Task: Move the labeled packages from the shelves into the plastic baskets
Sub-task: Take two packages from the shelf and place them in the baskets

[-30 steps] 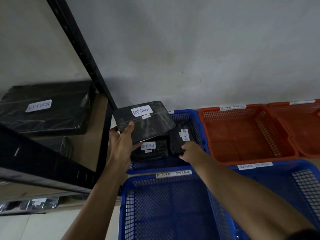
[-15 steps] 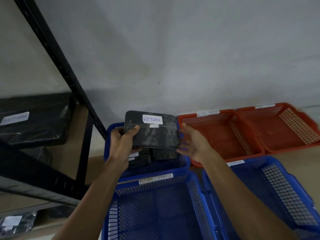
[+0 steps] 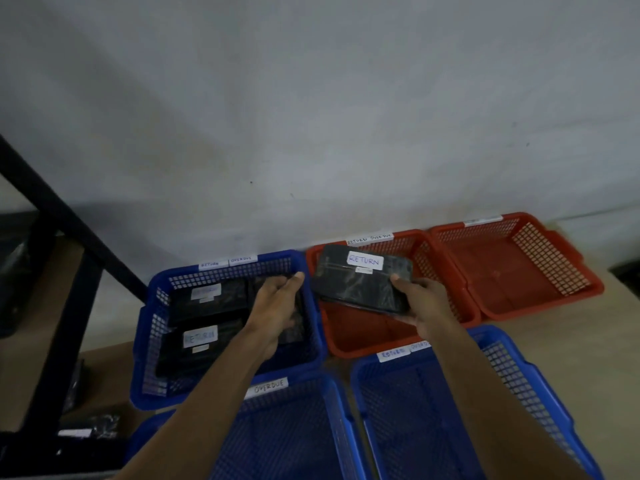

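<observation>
glossy black plastic-wrapped package (image 3: 363,284) with white paper label (image 3: 365,261); perforated plastic red basket (image 3: 450,306); matt wall (image 3: 311,116).

A black plastic-wrapped package (image 3: 363,282) with a white label reading RETURN sits at the centre right of the frame, tilted, held up over the left red basket (image 3: 349,336), whose rim tag reads RETURN OVERDUE. To its left, the far blue basket (image 3: 228,266) holds more black packages: one (image 3: 207,297) at the back and one (image 3: 197,344) nearer, each with a white label, the nearer reading RETURN. A second red basket (image 3: 540,303) lies at the upper right. Two blue baskets fill the bottom of the frame, one at lower left (image 3: 277,431) and one at lower right (image 3: 415,410), both tagged on the rim.
</observation>
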